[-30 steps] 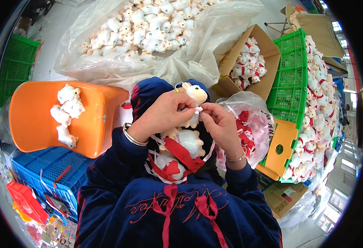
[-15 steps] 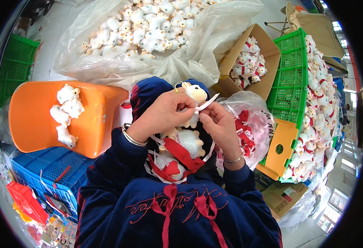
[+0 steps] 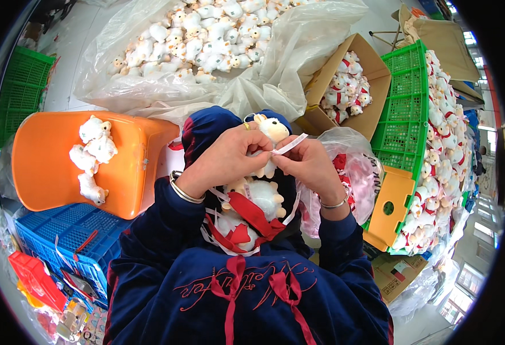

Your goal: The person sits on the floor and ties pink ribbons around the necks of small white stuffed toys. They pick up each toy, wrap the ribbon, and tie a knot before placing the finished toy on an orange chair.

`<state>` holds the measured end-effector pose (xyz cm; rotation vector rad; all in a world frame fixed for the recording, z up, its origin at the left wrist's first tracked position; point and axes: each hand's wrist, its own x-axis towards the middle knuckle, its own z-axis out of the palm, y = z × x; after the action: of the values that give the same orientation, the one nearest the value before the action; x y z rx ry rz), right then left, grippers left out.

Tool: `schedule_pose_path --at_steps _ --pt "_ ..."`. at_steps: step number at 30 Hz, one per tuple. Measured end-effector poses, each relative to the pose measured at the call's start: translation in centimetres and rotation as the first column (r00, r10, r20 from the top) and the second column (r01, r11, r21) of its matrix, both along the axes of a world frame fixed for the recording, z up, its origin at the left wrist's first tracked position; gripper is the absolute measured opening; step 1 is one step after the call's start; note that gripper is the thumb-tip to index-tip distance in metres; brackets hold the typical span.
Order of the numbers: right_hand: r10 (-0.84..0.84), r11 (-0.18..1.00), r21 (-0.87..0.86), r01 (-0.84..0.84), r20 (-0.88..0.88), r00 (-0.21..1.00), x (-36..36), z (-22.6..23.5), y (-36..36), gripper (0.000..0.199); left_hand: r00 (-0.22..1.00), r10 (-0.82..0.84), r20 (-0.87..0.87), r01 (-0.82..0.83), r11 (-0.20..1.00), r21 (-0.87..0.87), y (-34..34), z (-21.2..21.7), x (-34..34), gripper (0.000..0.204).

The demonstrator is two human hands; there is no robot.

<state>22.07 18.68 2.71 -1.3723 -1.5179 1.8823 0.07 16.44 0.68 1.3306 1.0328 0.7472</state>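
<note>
A small white plush animal [image 3: 271,129] with a cream muzzle is upright between my hands, above my lap. A narrow white ribbon [image 3: 292,144] crosses at its neck, one end sticking up to the right. My left hand [image 3: 232,154] is closed, thumb and forefinger pinching the ribbon at the neck's left side. On the other side, my right hand [image 3: 311,165] pinches the same ribbon near the knot. Part of the toy's body is hidden behind my fingers. Below, on my lap, lie more plush toys [image 3: 264,195] with red fabric strips [image 3: 251,215] and white ribbons.
Three plush toys [image 3: 98,146] sit on an orange chair [image 3: 45,167] at left. Ahead, a large plastic bag [image 3: 206,95] holds many toys. To the right are a cardboard box [image 3: 373,72], a bag of red pieces [image 3: 359,167] and a green crate [image 3: 399,109]. A blue crate [image 3: 74,227] stands at lower left.
My right hand has turned and its wrist has shifted up and to the right, fingers closer to the knot. The ribbon's free end has tilted lower. My left hand stays nearly still.
</note>
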Motion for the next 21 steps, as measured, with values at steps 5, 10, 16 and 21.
schedule_pose_path --at_steps 5,10,16,21 --pt "0.148 0.961 0.206 -0.183 0.172 0.974 0.3 0.2 0.8 0.018 1.0 -0.004 -0.02 0.006 0.995 0.099 0.1 -0.3 0.0 0.008" --pt "0.254 0.812 0.464 -0.353 0.264 0.931 0.3 0.8 1.7 0.015 0.998 -0.021 -0.066 0.031 0.989 0.145 0.4 0.0 -0.3 0.014" --pt "0.283 0.618 0.636 -0.463 0.37 0.885 0.0 1.1 2.3 0.012 0.995 -0.053 -0.09 0.062 0.992 0.109 0.6 0.4 -0.6 0.014" --pt "0.202 0.57 0.718 -0.399 0.348 0.915 -0.3 0.9 1.9 0.014 0.997 -0.01 -0.081 0.027 0.978 0.209 0.6 -0.2 -0.4 0.014"
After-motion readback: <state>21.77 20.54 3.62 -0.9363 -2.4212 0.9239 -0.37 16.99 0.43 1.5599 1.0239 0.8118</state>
